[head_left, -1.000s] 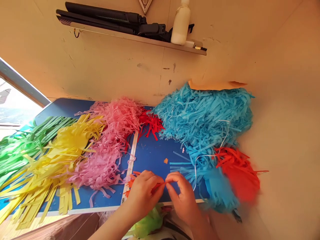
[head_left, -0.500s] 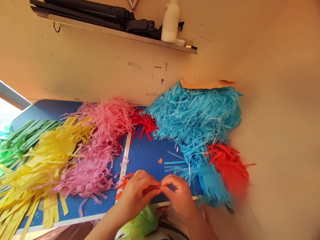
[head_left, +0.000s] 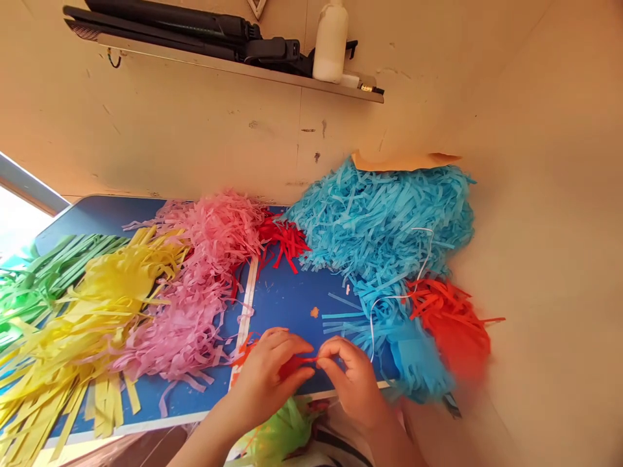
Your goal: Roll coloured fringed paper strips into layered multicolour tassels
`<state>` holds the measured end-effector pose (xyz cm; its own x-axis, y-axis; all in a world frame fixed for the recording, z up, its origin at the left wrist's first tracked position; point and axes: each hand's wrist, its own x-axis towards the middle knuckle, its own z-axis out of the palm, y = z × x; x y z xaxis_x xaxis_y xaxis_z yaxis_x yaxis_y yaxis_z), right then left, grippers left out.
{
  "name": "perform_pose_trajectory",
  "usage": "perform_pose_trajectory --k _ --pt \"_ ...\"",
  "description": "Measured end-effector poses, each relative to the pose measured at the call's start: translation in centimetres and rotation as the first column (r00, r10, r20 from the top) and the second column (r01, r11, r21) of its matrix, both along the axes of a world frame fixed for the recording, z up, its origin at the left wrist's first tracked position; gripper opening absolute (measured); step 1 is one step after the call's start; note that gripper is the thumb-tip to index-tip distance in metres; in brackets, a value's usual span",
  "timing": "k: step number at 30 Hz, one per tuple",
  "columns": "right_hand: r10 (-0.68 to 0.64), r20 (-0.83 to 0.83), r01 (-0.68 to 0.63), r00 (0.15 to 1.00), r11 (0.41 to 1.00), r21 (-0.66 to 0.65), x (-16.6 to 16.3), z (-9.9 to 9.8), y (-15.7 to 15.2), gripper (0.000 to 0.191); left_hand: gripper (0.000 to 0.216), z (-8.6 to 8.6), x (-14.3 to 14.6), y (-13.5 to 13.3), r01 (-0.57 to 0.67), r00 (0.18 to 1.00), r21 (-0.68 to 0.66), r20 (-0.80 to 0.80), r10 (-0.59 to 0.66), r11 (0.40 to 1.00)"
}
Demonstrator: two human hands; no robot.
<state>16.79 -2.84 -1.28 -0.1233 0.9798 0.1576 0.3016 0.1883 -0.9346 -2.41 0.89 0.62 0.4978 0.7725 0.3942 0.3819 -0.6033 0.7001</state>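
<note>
Over the front part of the blue table, my left hand [head_left: 270, 370] is closed around a piece of red fringed tissue paper [head_left: 291, 364], whose orange-red strips stick out past the back of the hand. The fingers of my right hand [head_left: 348, 373] pinch the thin twisted end of the same red paper, close to the left fingertips. Most of the paper inside the left palm is hidden. Right of my hands lies blue fringed tissue paper [head_left: 418, 363], with a white string [head_left: 372, 331] curving over it. Green tissue paper [head_left: 280, 431] rests below my wrists.
Green [head_left: 63, 266], yellow [head_left: 111, 279] and pink [head_left: 180, 324] fringe piles cover the table's left side. A large blue pile [head_left: 384, 220] and red fringe [head_left: 452, 324] lie right. Above, a wall shelf [head_left: 233, 65] holds a white bottle [head_left: 331, 42] and a black hair straightener [head_left: 195, 26].
The fingertips of my right hand have shifted slightly right, pulling the red paper's end out thinner from my left hand. The piles have not been moved.
</note>
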Motion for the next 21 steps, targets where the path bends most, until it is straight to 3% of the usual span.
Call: perform_pose_trajectory --k 5,10,15,21 --pt "0.021 0.076 -0.026 0.997 0.997 0.067 0.0 0.4 -0.1 0.011 0.009 0.1 0.4 -0.1 -0.021 0.999 0.071 -0.039 0.024 0.997" --pt "0.018 0.048 -0.022 0.999 0.996 0.090 0.1 0.8 0.0 0.007 0.009 -0.1 0.4 0.0 -0.042 0.999 0.094 0.017 0.041 0.995" --pt "-0.044 0.038 0.039 0.998 0.990 0.138 -0.1 1.0 -0.1 0.011 0.013 -0.5 1.0 -0.4 -0.124 0.984 0.218 0.153 0.092 0.968" --pt "-0.123 0.070 0.107 0.990 0.974 0.202 -0.3 1.2 -0.2 0.012 0.015 -0.4 1.8 -0.7 -0.162 0.979 0.250 0.162 0.123 0.955"
